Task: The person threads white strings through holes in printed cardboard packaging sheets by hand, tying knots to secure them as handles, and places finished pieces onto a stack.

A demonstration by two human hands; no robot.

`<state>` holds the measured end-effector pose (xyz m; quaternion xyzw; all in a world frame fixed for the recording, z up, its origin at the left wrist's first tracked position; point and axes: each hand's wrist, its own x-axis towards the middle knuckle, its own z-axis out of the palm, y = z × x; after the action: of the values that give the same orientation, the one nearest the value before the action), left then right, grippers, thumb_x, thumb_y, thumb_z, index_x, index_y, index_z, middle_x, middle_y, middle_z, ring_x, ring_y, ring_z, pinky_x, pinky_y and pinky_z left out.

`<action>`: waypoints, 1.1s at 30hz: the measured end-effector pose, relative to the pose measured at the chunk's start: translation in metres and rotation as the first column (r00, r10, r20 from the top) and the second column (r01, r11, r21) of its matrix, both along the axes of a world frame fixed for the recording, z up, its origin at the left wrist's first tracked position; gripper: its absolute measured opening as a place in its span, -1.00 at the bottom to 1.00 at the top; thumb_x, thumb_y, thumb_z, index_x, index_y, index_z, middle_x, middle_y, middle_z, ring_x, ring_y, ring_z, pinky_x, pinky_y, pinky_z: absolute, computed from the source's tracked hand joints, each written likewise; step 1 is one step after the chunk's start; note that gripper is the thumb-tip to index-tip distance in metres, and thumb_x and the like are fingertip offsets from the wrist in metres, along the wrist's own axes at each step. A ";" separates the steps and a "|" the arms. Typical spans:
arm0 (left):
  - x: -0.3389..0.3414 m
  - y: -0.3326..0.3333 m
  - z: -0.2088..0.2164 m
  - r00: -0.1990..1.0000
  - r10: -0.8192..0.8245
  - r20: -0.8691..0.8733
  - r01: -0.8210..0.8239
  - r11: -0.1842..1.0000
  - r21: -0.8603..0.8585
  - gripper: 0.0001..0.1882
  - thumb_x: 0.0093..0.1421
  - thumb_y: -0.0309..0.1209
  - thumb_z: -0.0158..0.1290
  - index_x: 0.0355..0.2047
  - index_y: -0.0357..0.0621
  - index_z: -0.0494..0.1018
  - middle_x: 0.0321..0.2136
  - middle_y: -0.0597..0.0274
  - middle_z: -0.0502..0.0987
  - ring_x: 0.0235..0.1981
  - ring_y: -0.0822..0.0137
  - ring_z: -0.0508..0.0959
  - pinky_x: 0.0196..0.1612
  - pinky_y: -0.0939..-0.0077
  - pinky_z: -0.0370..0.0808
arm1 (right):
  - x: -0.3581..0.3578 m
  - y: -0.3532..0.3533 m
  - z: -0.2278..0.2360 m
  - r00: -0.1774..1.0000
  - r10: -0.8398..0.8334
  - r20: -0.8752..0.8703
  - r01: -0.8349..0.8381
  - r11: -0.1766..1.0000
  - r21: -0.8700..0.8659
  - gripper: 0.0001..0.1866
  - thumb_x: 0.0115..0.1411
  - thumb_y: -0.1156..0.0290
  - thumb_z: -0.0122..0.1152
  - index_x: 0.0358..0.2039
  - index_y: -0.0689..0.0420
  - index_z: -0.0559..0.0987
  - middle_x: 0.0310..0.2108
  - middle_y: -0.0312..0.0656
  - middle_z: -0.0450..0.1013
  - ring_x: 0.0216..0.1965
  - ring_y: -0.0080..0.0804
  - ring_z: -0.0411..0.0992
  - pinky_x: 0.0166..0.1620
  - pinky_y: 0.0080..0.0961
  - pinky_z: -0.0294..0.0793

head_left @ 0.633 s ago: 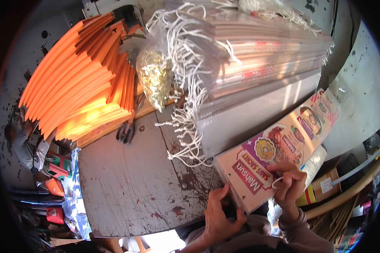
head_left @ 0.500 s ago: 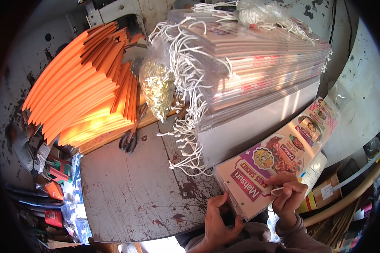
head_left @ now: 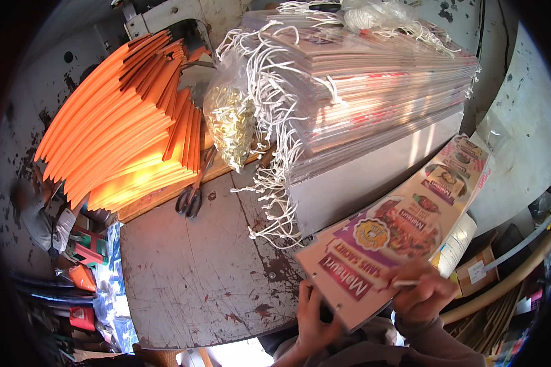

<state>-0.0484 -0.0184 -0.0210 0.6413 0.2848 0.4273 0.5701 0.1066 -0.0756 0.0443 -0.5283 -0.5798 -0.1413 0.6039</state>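
Note:
A long printed card (head_left: 373, 238) with food pictures and small holes punched near its near end slants across the right front, beside a tall stack. My left hand (head_left: 315, 318) grips its near left edge, close to the holes. My right hand (head_left: 423, 296) lies over its right edge, slightly blurred, with curled fingers pinching a short white cord (head_left: 405, 283). Whether that cord runs through a hole cannot be seen. The stack of similar plastic-covered cards (head_left: 386, 98) stands just beyond, with many knotted white cords (head_left: 281, 122) hanging from its left side.
Folded orange sheets (head_left: 110, 122) are piled at the back left on a wooden board (head_left: 147, 205). Black-handled scissors (head_left: 190, 202) lie before them, and a clear bag of gold-coloured small parts (head_left: 229, 125) leans against the stack. Cardboard and rolls (head_left: 474, 266) crowd the right side.
The printed card has shifted left and toward me, its near end swinging away from the stack. My right hand has moved slightly right and down with the cord.

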 end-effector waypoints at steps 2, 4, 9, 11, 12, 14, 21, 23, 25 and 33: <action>-0.004 -0.005 0.000 0.994 0.012 0.107 0.012 0.974 -0.228 -0.48 -0.05 -0.48 0.04 -0.05 -0.40 0.20 -0.15 0.03 0.30 -0.16 0.19 0.36 -0.11 0.42 0.30 | -0.012 -0.012 -0.006 0.998 0.065 0.005 -0.064 0.994 -0.093 -0.86 0.21 0.40 -0.11 -0.33 0.19 0.22 -0.58 -0.10 0.42 -0.60 -0.38 0.45 -0.54 -0.49 0.42; -0.008 -0.003 0.004 0.938 0.069 0.340 0.131 0.837 -0.532 -0.52 0.07 -0.37 -0.04 -0.04 -0.42 0.20 -0.10 0.03 0.31 -0.08 0.21 0.35 -0.01 0.38 0.26 | -0.013 -0.018 -0.009 0.978 -0.032 -0.204 0.014 0.996 -0.090 -0.84 0.21 0.38 -0.11 -0.36 0.21 0.23 -0.54 -0.08 0.41 -0.56 -0.37 0.45 -0.49 -0.49 0.43; -0.012 -0.004 0.007 0.811 0.121 0.572 0.297 0.757 -0.582 -0.46 0.20 -0.18 -0.20 0.01 -0.42 0.14 -0.06 0.01 0.31 0.00 0.25 0.31 0.08 0.35 0.19 | 0.011 -0.024 0.005 0.699 -0.013 -0.715 -0.048 0.997 -0.065 -0.74 0.20 0.31 -0.05 -0.52 0.21 0.24 -0.42 -0.04 0.37 -0.46 -0.36 0.43 -0.31 -0.48 0.45; -0.014 -0.007 0.002 0.811 0.093 0.578 0.301 0.780 -0.548 -0.50 0.20 -0.21 -0.20 -0.01 -0.41 0.15 -0.07 0.02 0.31 0.00 0.26 0.31 0.07 0.35 0.20 | 0.014 -0.022 0.011 0.529 0.112 -0.841 -0.198 0.980 0.006 -0.74 0.19 0.30 -0.03 -0.53 0.18 0.24 -0.49 -0.11 0.34 -0.50 -0.38 0.41 -0.38 -0.46 0.47; -0.015 -0.009 -0.001 0.808 0.066 0.585 0.300 0.809 -0.506 -0.53 0.20 -0.24 -0.20 -0.03 -0.40 0.17 -0.08 0.03 0.32 -0.01 0.26 0.32 0.06 0.35 0.21 | 0.017 -0.022 0.010 0.530 0.106 -0.841 -0.198 0.980 -0.001 -0.74 0.19 0.30 -0.03 -0.53 0.18 0.24 -0.49 -0.11 0.34 -0.50 -0.38 0.41 -0.38 -0.46 0.47; -0.020 -0.012 -0.007 0.810 0.059 0.584 0.302 0.812 -0.500 -0.57 0.21 -0.27 -0.20 -0.04 -0.39 0.18 -0.09 0.05 0.32 -0.02 0.27 0.32 0.05 0.35 0.23 | 0.027 -0.022 0.007 -0.209 0.414 -0.886 -0.478 0.747 0.462 -0.73 0.16 0.32 0.04 -0.55 0.16 0.22 -0.59 -0.20 0.28 -0.64 -0.46 0.35 -0.57 -0.57 0.42; -0.025 -0.014 0.004 0.759 0.038 0.650 0.475 0.651 -0.592 -0.69 0.21 -0.41 -0.21 -0.09 -0.34 0.19 -0.14 0.10 0.35 -0.08 0.33 0.36 0.01 0.36 0.26 | 0.007 0.001 0.027 0.074 0.449 -0.890 -0.771 0.592 0.235 -0.64 -0.04 0.34 0.31 -0.61 0.15 0.25 -0.69 -0.27 0.26 -0.76 -0.66 0.15 -0.72 -0.69 0.19; -0.028 -0.013 0.001 0.767 0.047 0.640 0.460 0.655 -0.599 -0.70 0.21 -0.41 -0.20 -0.10 -0.33 0.19 -0.15 0.11 0.35 -0.09 0.34 0.36 0.00 0.37 0.27 | 0.000 0.010 0.029 0.308 0.433 -0.847 -0.826 0.563 -0.012 -0.70 -0.06 0.37 0.31 -0.58 0.15 0.32 -0.67 -0.28 0.29 -0.70 -0.63 0.21 -0.65 -0.67 0.21; -0.025 -0.014 0.003 0.765 0.034 0.643 0.475 0.644 -0.600 -0.71 0.20 -0.41 -0.19 -0.11 -0.33 0.20 -0.16 0.11 0.36 -0.10 0.35 0.37 -0.01 0.38 0.27 | -0.001 0.012 0.041 0.722 0.422 -0.548 -0.687 0.525 -0.502 -0.80 -0.10 0.44 0.32 -0.50 0.15 0.45 -0.64 -0.31 0.35 -0.58 -0.58 0.33 -0.53 -0.64 0.24; -0.021 -0.013 0.009 0.769 0.028 0.639 0.481 0.633 -0.607 -0.76 0.21 -0.46 -0.21 -0.14 -0.32 0.23 -0.19 0.14 0.38 -0.12 0.41 0.36 -0.02 0.49 0.26 | -0.019 0.018 0.044 0.937 0.346 -0.034 -0.269 0.658 -0.703 -0.72 -0.24 0.65 0.22 -0.41 0.12 0.57 -0.43 -0.26 0.40 -0.42 -0.36 0.40 -0.39 -0.53 0.39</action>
<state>-0.0695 -0.0317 -0.0120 0.2162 0.1516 0.3706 0.8905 0.0872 -0.0574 0.0884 -0.6028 -0.7009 0.1652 0.3437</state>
